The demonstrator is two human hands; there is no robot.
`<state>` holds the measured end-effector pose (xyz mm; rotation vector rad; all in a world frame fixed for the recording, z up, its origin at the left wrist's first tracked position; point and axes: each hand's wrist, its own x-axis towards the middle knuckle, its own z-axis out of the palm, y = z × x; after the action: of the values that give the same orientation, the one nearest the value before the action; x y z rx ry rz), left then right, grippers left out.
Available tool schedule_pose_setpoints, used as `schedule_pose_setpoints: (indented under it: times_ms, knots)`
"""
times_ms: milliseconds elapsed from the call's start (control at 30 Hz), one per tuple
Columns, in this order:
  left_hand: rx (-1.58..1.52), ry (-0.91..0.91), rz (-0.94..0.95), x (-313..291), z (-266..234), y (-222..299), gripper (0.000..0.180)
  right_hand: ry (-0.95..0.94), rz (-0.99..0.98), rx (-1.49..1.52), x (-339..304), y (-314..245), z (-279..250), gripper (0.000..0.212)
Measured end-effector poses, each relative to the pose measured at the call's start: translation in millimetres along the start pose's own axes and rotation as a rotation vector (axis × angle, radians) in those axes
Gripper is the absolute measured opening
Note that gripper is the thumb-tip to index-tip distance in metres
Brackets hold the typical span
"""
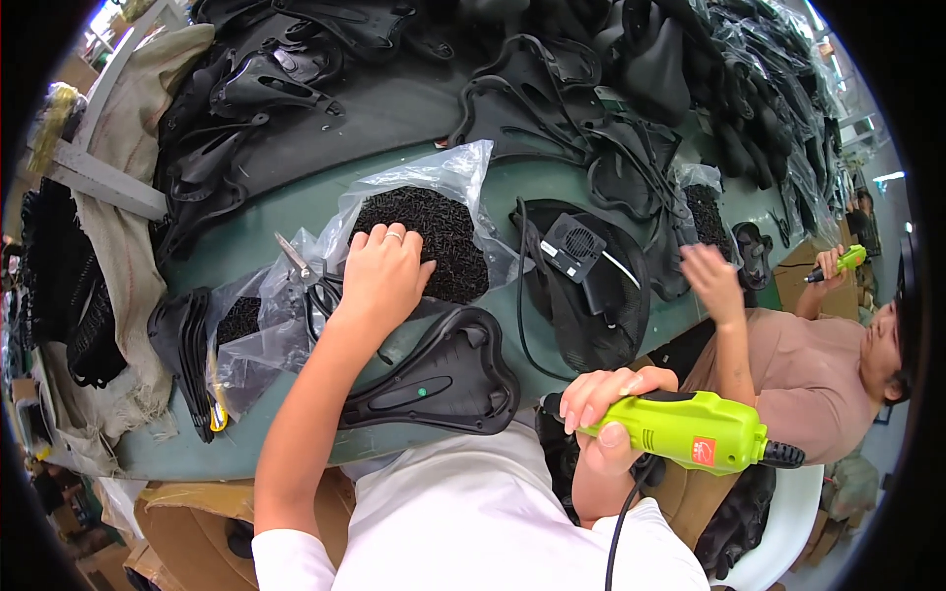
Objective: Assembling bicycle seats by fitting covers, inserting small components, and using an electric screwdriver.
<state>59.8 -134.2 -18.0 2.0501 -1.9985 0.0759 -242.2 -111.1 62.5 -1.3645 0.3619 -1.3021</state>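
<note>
My left hand point(384, 273) rests on a heap of small black screws point(443, 231) inside a clear plastic bag point(465, 169). Its fingers are curled down with their tips hidden; I cannot make out what they hold, if anything. My right hand point(603, 419) is closed around a lime-green electric screwdriver point(680, 430), its dark tip end pointing left and a cord hanging below. Between my hands, at the table's near edge, lies a black bicycle saddle base point(443, 379) with a green dot. Scissors point(293, 258) lie beside the bag, left of my hand.
A second screw bag point(239, 320) and stacked black parts point(184, 345) lie to the left. A round black bag point(581, 286) holding a small fan device point(574, 243) sits right of centre. Saddle parts point(552, 108) pile up at the back. A co-worker point(788, 379) sits at right, holding another green screwdriver point(849, 259).
</note>
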Motion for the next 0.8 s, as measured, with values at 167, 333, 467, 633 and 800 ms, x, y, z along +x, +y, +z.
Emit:
schedule_pose_setpoints:
  times_ms: [167,333,467,633,800]
  knots:
    - [-0.123,0.051,-0.037,2.3,-4.0,-3.7,0.015,-0.015,0.011,0.003,0.0,-2.1,-0.7,0.044]
    - [-0.303,0.172,0.063,1.3,-27.1,11.2,0.022,-0.003,0.0,-0.013,-0.4,-4.3,2.2,0.043]
    - [-0.531,0.137,0.338,-28.5,-56.5,58.2,0.029,0.045,0.028,-0.056,1.8,-2.2,5.6,0.041]
    - [-0.556,0.036,0.502,-59.8,-44.4,90.0,0.023,0.069,-0.074,-0.029,11.8,-6.9,21.2,0.038]
    - [-0.474,0.1,0.559,-65.3,-39.6,88.7,0.018,0.009,-0.084,0.018,15.8,-6.6,23.8,0.04]
